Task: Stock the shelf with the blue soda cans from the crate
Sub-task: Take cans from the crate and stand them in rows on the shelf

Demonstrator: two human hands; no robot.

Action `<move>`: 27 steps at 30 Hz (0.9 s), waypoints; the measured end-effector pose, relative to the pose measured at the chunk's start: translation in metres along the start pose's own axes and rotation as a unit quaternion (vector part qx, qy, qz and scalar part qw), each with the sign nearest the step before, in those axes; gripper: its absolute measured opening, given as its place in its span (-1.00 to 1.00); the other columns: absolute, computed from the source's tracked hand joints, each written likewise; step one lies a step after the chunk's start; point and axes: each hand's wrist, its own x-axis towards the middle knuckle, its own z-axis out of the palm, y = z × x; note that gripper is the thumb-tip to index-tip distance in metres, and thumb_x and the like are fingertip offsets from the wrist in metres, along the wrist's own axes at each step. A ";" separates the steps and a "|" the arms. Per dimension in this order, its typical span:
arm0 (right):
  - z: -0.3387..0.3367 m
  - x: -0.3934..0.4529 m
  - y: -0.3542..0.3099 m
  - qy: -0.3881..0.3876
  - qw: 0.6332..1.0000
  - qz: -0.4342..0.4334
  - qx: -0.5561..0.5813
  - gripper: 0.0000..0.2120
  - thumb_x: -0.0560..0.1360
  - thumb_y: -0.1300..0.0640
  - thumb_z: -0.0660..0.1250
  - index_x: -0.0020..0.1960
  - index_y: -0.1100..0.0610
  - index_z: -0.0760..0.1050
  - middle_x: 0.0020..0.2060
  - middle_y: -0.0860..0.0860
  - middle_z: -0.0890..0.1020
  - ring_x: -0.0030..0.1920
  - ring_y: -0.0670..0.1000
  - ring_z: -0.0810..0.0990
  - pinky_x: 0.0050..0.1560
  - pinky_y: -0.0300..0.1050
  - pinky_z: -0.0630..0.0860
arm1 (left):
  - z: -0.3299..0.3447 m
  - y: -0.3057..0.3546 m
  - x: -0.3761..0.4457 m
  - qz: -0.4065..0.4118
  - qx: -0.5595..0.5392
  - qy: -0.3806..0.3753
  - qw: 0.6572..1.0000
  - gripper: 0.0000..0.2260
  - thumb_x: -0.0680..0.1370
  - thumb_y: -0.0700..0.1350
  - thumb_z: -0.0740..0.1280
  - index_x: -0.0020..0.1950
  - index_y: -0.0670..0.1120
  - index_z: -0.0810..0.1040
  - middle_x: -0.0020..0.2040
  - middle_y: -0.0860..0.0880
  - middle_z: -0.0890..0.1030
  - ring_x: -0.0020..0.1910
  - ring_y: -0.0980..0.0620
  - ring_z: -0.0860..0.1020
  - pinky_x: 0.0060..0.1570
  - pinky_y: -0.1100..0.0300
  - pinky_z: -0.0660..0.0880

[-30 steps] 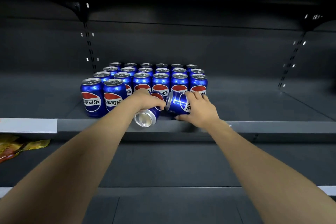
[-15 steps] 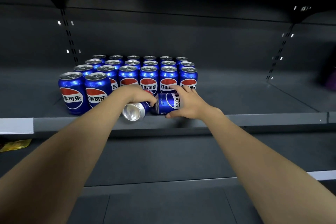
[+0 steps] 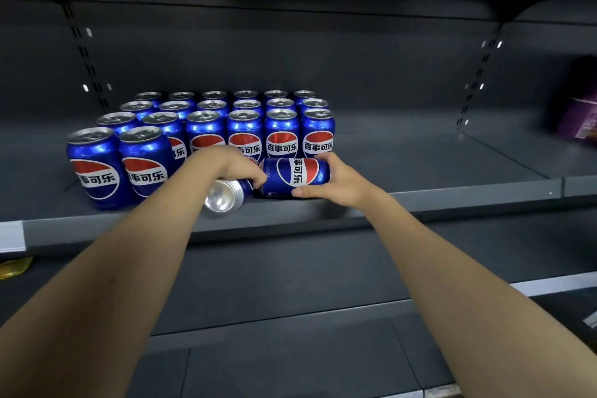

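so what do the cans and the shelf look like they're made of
Cans: most likely thin metal, probably aluminium, with bare silvery tops and glossy blue printed sides that catch sharp highlights. The can in the left hand shows a shiny bare end.
Shelf: looks like sheet metal with a matte dark grey coat, judging by its flat folded front edge and dull sheen.
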 end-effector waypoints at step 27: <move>-0.021 0.013 -0.105 -0.103 0.881 -0.148 -0.438 -0.19 0.23 0.40 0.49 0.35 -0.05 0.28 0.27 0.01 0.32 0.26 0.11 0.30 0.07 0.08 0.50 | -0.003 0.004 -0.003 -0.024 -0.014 -0.020 0.999 -0.78 0.39 -0.01 0.36 -0.16 -0.14 0.44 -0.11 -0.08 0.44 -0.19 0.00 0.43 -0.25 0.19 0.36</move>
